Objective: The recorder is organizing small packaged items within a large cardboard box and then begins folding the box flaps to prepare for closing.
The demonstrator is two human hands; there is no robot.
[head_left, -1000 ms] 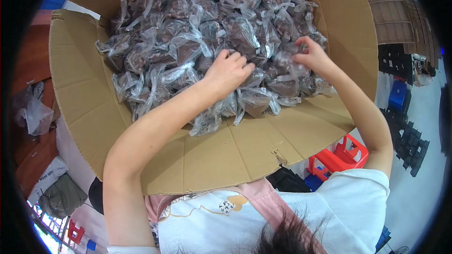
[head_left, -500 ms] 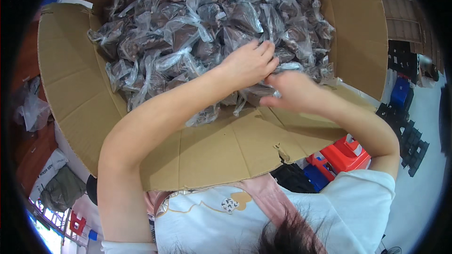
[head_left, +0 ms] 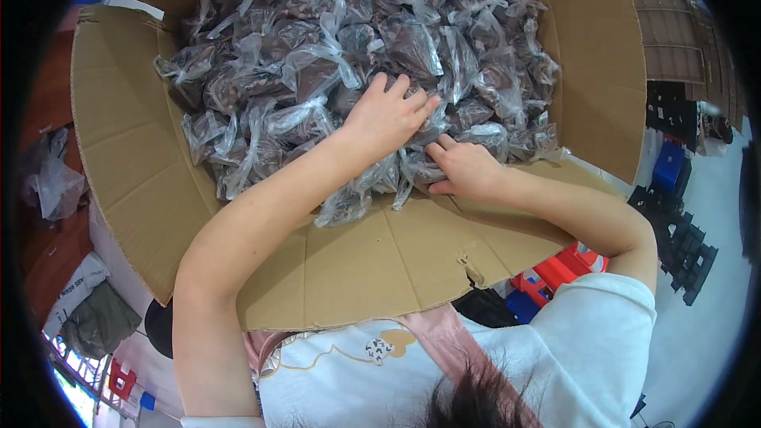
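Note:
Knotted clear plastic bags [head_left: 325, 55] with dark brown contents fill a large open cardboard box [head_left: 357, 269]. My left hand [head_left: 388, 111] lies over the bags near the middle of the pile, its fingers spread and slightly bent, fingertips against the plastic. To its right and nearer me, my right hand [head_left: 468, 168] rests by the box's near side. Its thumb and fingers are apart, touching a plastic bag [head_left: 418, 166] at the pile's near edge. Neither hand lifts a bag; the undersides of the fingers are partly hidden.
The box's flaps fold outward, the near one reaching my chest and the left flap [head_left: 131, 143] spreading wide. Red plastic stools [head_left: 559, 269] stand below on the right. Black trays [head_left: 686, 257] lie on the floor at the right; a grey-green sack [head_left: 99, 321] is at lower left.
My left hand has shifted left and a little nearer me, its fingers spreading. My right hand has moved slightly left and down onto the near bag. The view has shifted slightly.

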